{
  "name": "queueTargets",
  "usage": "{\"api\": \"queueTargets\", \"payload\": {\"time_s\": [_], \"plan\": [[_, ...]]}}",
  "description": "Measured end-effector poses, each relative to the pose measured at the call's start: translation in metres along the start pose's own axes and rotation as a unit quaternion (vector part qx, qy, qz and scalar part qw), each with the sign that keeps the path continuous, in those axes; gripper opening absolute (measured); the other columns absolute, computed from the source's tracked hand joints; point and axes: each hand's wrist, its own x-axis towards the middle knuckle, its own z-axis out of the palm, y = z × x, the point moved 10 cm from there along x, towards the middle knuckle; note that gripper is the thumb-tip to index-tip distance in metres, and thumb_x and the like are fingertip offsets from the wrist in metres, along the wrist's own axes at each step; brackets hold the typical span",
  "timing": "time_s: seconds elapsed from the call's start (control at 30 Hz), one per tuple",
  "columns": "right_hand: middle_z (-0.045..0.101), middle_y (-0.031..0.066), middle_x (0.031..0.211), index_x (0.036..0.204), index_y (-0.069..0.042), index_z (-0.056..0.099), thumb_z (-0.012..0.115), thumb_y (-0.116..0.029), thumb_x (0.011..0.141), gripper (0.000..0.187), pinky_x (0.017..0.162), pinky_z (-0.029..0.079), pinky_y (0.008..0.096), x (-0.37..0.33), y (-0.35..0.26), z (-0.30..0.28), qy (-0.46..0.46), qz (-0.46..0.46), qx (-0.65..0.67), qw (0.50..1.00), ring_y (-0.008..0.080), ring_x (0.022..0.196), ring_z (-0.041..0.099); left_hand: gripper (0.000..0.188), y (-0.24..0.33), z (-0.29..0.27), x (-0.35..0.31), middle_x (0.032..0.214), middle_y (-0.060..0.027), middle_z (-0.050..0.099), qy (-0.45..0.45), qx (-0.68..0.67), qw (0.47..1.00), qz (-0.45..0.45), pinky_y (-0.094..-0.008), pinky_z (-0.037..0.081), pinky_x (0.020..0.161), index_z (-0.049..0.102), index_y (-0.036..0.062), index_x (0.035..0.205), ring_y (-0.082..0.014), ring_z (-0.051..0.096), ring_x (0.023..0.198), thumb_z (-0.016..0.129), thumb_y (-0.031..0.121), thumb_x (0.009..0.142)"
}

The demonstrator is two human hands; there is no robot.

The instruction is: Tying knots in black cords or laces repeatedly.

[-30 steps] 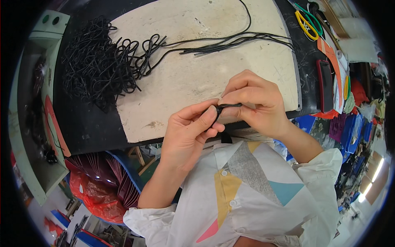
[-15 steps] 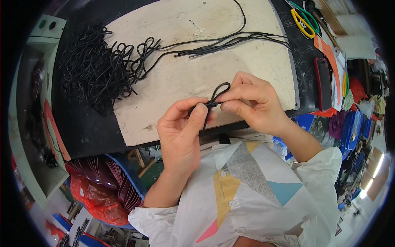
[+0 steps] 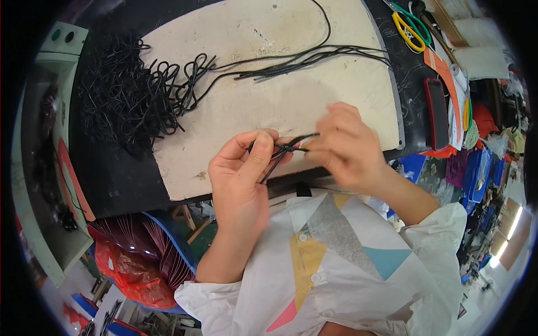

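At the far left a pale open trough (image 3: 84,238) runs beside the black tabletop (image 3: 120,187), with a red plastic bag (image 3: 126,271) below the table edge. Next comes a heap of tangled black cords (image 3: 120,98), its loops spilling onto the left side of a worn, cream-coloured board (image 3: 269,106). The left hand (image 3: 238,173), palm turned up, pinches a knotted black cord (image 3: 287,149) between thumb and fingers near the board's front edge; the knot sits just past the fingertips, with strands sticking out on either side. Above it, several loose strands (image 3: 297,67) stretch rightward across the board. The right hand (image 3: 350,151) is blurred, its fingers curled and bunched at the cord's right-hand ends — whether they grip it, I cannot tell. Farther right lie yellow-handled scissors (image 3: 408,32), then a phone in a red case (image 3: 437,112) — just below an orange strip (image 3: 440,66).
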Motion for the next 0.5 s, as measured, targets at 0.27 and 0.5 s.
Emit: {"api": "queueTargets", "payload": {"time_s": [0.27,0.5], "plan": [[0.060,0.0076,0.076,0.089,-0.001,0.063,0.063,-0.001,0.068,0.021,0.063,0.045,0.0276,0.014,0.005,0.004,-0.028,0.096,0.195,0.976,0.0191,0.069,0.058,0.028,0.005,0.013,-0.002,0.087,-0.0138,0.062,-0.099,0.007,0.994,-0.056,-0.0260,0.052,0.068,0.054,-0.0067,0.105,-0.0179,0.062,0.075,0.060,0.002,0.079],[0.056,0.0086,0.067,0.076,-0.002,0.061,0.060,0.001,0.068,0.009,0.052,0.042,0.0268,0.011,-0.052,-0.005,0.037,-0.173,-0.061,0.982,0.0213,0.057,0.055,0.037,0.000,0.013,-0.011,0.092,-0.0172,0.062,-0.132,-0.010,0.983,-0.128,-0.0261,0.051,0.073,0.052,-0.0090,0.107,-0.0185,0.062,0.078,0.063,-0.007,0.071]]}}
